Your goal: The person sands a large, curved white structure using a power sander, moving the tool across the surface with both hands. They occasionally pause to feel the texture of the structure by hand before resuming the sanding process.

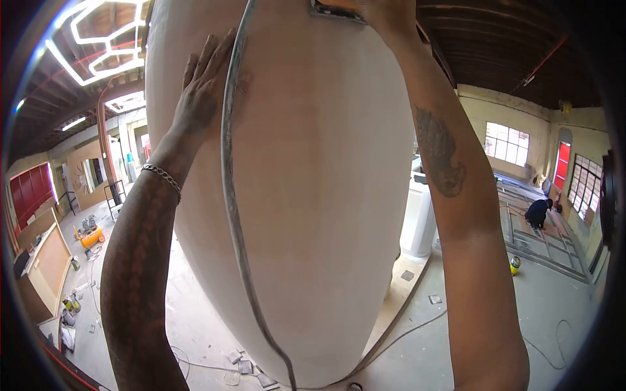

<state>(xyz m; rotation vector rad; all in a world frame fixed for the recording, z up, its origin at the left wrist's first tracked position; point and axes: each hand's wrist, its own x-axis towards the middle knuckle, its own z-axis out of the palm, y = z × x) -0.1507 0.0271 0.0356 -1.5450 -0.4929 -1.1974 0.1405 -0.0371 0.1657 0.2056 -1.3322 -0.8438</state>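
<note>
A large, smooth, pale curved form [313, 215] with pinkish-brown patches fills the middle of the head view. My left hand [203, 81] lies flat on its upper left side, fingers stretched out and pointing up. At the top edge, my right hand [389, 14] is partly cut off by the frame. It grips what looks like a sander [339, 9], flat and dark-edged with an orange-brown part, against the surface. A dusty grey hose [228, 150] hangs down over the form, passing just right of my left fingers; its upper end is out of view.
Small grey square pads [245, 367] lie on the dusty floor below. An orange air compressor [92, 236] and a wooden cabinet [55, 260] stand left. A white piece [419, 218] stands behind the form. A person [538, 212] crouches by metal frames [521, 234] at right. Cables cross the floor.
</note>
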